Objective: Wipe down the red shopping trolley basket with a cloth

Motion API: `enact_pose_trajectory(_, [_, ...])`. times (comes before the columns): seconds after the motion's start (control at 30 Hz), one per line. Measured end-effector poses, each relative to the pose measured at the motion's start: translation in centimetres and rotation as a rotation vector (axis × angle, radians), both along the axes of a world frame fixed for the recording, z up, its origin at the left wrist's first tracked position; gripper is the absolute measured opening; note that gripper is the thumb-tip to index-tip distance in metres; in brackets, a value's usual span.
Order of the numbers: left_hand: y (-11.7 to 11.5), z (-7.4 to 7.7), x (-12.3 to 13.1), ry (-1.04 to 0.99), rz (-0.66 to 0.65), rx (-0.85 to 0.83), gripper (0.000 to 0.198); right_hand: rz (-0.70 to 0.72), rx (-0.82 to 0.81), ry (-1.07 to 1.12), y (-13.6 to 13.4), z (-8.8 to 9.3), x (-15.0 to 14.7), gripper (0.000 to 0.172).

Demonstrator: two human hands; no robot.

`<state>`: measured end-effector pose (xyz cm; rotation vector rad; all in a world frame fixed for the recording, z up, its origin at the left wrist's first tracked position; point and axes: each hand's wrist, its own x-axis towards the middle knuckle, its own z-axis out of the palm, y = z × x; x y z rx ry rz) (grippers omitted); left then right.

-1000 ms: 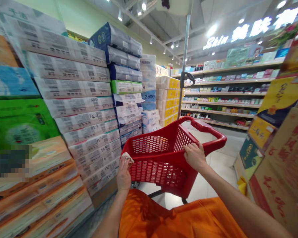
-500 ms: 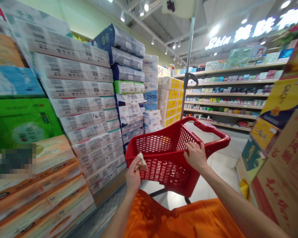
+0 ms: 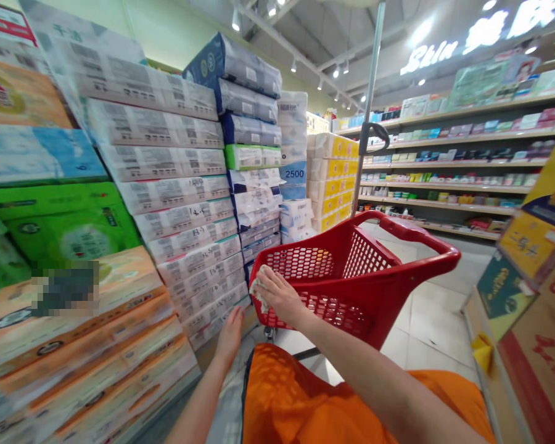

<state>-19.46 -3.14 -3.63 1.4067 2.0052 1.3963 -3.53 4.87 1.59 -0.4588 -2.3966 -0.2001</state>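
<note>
1. Shop floor (image 3: 419,324), pale; shelves (image 3: 444,184) behind, goods in rows, presumably for easy viewing.
2. Packs (image 3: 180,163), laid flat in a tall stack, likely for steadiness.
3. Cart (image 3: 383,299), red, before the person, beside the packs.
4. Right hand (image 3: 282,300), gripping a cloth (image 3: 258,292) against the cart's end corner.
5. Left hand (image 3: 230,336), empty, fingers loose, near that corner.
6. Cloth, bunched under the fingers, probably to keep it pressed close.

A tall stack of white plastic-wrapped packs (image 3: 180,197) stands beside blue packs (image 3: 250,98), with yellow-and-cream packs (image 3: 333,182) farther back. A bright green pack (image 3: 74,225) lies near orange packs (image 3: 87,351). Below a lit "Skin" sign (image 3: 429,57), shelves (image 3: 444,185) hold small boxes, probably cosmetics.
</note>
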Motion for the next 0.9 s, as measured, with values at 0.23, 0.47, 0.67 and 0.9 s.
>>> enact_pose_trajectory(0.23, [0.0, -3.2, 0.0, 0.302, -0.039, -0.106, 0.040, 0.050, 0.011, -0.334, -1.1, -7.7, 2.1, 0.025])
enact_pose_trajectory(0.47, [0.2, -1.3, 3.6, 0.569, -0.066, -0.186, 0.046, -0.059, 0.081, -0.133, -0.4, -2.8, 5.0, 0.036])
enact_pose_trajectory(0.67, [-0.6, 0.3, 7.1, 0.752, -0.175, -0.280, 0.052, -0.064, 0.087, -0.259, -1.2, -7.3, 7.5, 0.026])
enact_pose_trajectory(0.9, [-0.2, 0.8, 9.1, 0.896, -0.184, -0.224, 0.058, -0.215, 0.213, -0.071, 0.7, -4.5, 9.9, 0.035])
